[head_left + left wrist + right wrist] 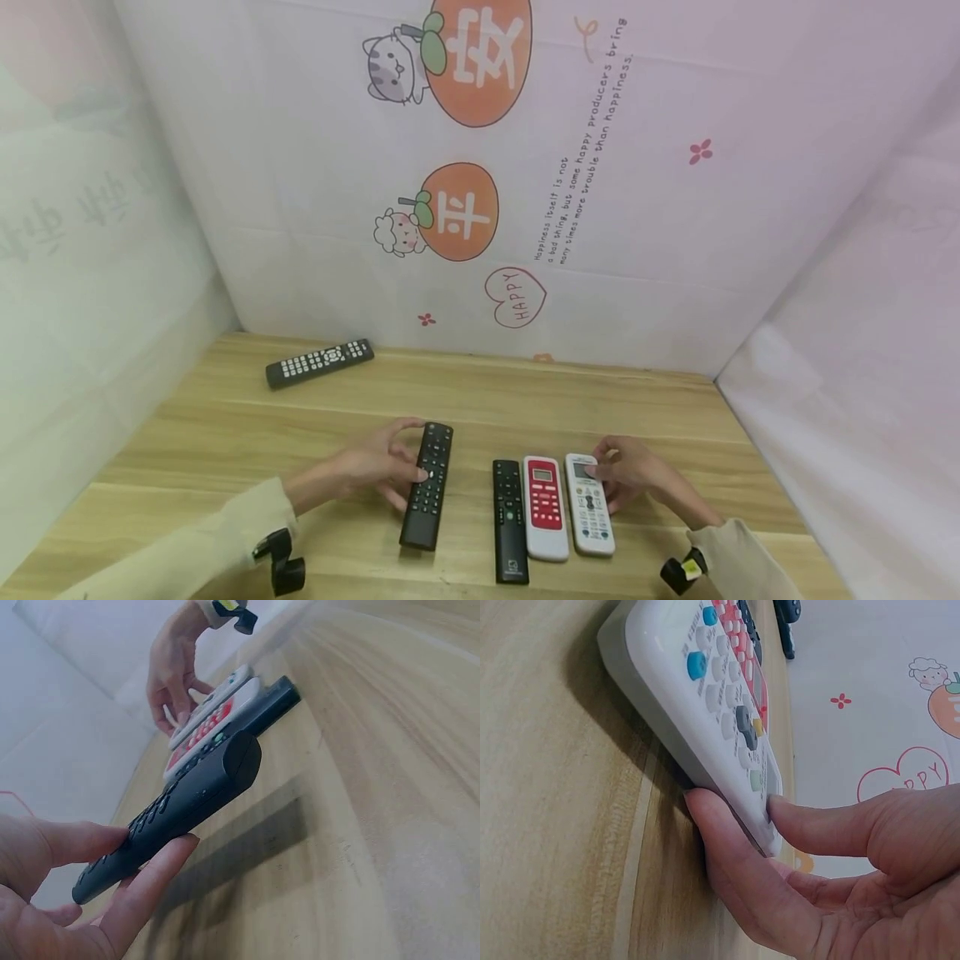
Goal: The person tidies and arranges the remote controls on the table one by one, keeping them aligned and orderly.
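My left hand (pixel 382 467) pinches a black remote control (pixel 429 492), thumb on its button face and fingers beneath. In the left wrist view that black remote (pixel 187 795) is held tilted above the table, its shadow apart from it. My right hand (pixel 628 468) grips a white remote control (pixel 590 508) near its screen end. The right wrist view shows the thumb on the face of the white remote (pixel 697 712) and a finger along its side edge. Left of it lie a red-and-white remote (pixel 546 533) and a second black remote (pixel 511 533), side by side.
Another black remote with white buttons (pixel 318 364) lies at the back left of the wooden table (pixel 600 396). White printed cloth (pixel 637 317) rises behind the table, with more white cloth at both sides.
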A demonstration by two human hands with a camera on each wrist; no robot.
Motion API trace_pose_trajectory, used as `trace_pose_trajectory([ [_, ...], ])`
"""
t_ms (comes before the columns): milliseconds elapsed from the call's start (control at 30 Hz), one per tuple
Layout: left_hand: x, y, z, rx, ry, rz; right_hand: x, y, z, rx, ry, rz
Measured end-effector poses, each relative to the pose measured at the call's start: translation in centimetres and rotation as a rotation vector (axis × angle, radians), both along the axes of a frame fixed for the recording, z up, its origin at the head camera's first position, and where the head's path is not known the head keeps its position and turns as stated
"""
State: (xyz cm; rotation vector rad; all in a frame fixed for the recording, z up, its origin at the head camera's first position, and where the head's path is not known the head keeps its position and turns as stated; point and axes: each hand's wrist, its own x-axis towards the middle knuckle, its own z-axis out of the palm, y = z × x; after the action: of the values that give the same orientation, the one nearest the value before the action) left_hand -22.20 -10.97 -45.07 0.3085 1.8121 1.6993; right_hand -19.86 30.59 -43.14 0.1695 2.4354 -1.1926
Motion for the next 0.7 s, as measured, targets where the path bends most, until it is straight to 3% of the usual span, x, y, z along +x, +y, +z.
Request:
trace_pose_trajectory([
  [133,0.5,0.7,-0.5,0.031,-0.004,-0.013,0.0,0.0,0.0,0.002,0.005,0.002],
  [400,1.3,1.7,-1.4,0.007,0.016,0.002,0.1,-0.1,-0.4,-0.010,0.022,0.012],
  [700,1.4,2.5,-1.5,-0.017,0.056,0.012,0.2,0.0,-0.1,-0.022,0.011,0.053],
])
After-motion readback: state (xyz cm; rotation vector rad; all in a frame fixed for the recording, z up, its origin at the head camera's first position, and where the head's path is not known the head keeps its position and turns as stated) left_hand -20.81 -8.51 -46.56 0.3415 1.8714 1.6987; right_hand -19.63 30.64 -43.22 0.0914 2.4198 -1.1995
